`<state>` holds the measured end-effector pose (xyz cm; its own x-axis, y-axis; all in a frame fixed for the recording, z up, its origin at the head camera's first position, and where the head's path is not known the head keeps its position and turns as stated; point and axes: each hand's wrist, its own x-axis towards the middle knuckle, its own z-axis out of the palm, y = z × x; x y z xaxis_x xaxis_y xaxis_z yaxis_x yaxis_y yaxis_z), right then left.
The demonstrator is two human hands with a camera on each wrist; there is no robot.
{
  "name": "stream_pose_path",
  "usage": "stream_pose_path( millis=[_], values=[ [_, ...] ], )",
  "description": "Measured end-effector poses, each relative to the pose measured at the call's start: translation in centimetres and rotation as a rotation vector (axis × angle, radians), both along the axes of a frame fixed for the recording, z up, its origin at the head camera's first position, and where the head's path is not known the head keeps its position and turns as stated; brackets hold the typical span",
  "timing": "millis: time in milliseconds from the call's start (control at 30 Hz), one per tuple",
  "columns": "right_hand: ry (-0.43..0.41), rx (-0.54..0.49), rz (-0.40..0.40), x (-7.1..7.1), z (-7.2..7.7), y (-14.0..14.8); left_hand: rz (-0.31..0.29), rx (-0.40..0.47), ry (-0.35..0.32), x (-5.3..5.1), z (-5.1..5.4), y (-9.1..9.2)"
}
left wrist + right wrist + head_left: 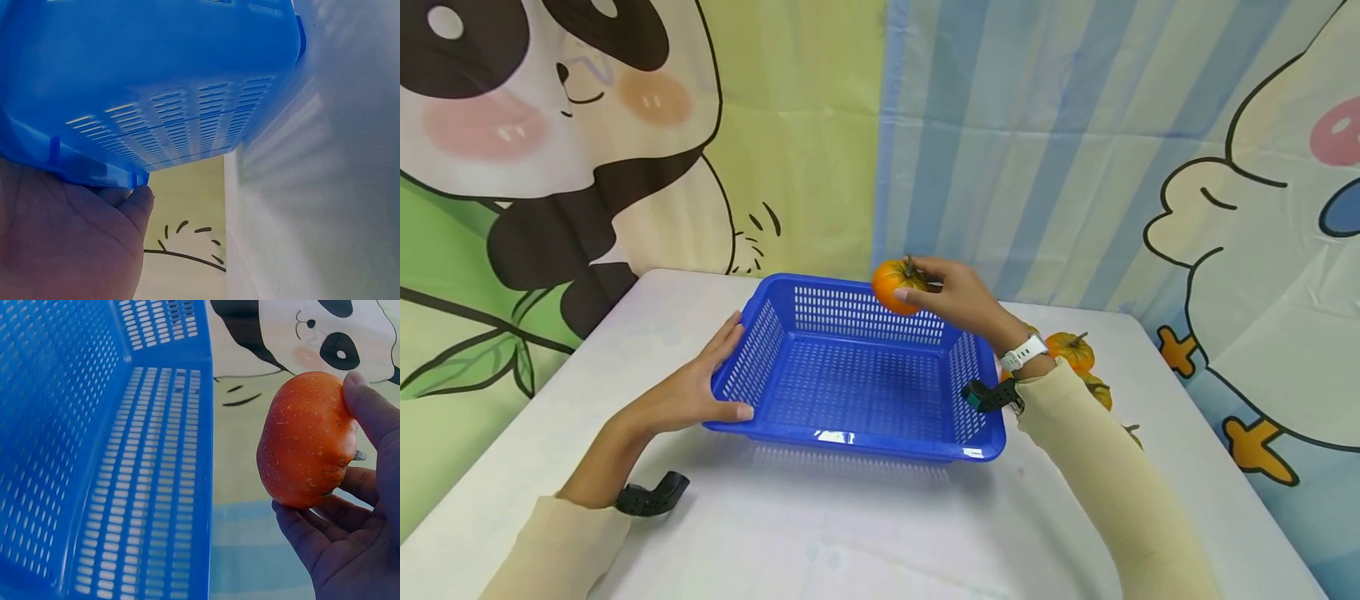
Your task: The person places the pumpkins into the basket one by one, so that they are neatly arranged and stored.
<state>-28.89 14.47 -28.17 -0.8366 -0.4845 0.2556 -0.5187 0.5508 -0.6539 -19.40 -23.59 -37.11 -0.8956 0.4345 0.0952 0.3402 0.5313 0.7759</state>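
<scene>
My right hand pinches a small orange pumpkin between thumb and fingers, above the far rim of a blue plastic basket. The right wrist view shows the smooth orange underside of this pumpkin, its stem toward the palm. Inside the perforated basket nothing lies. At the basket's left side, my left hand grips the rim, thumb over the front left corner and fingers along the outer edge. From the left wrist, the palm shows beneath the rim, and the fingers are partly hidden.
Several more small pumpkins sit on the white table to the right of the basket, partly behind my right forearm. A cartoon-printed curtain hangs behind the table. Black wrist straps and a white watch are on my arms.
</scene>
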Motion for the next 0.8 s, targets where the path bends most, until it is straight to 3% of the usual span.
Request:
stream_pose_path(
  millis=[433,633,800],
  values=[
    [-0.017,-0.013,0.042,-0.9,0.6,-4.1,0.004,-0.011,0.002,0.1,0.2,-0.2],
    [-0.031,-0.026,0.088,-1.6,0.3,-5.8,0.008,-0.004,0.000,0.0,0.1,-0.1],
    [-0.053,-0.080,0.074,-2.4,-0.4,-6.6,0.002,-0.003,-0.005,-0.2,0.1,0.1]
  ],
)
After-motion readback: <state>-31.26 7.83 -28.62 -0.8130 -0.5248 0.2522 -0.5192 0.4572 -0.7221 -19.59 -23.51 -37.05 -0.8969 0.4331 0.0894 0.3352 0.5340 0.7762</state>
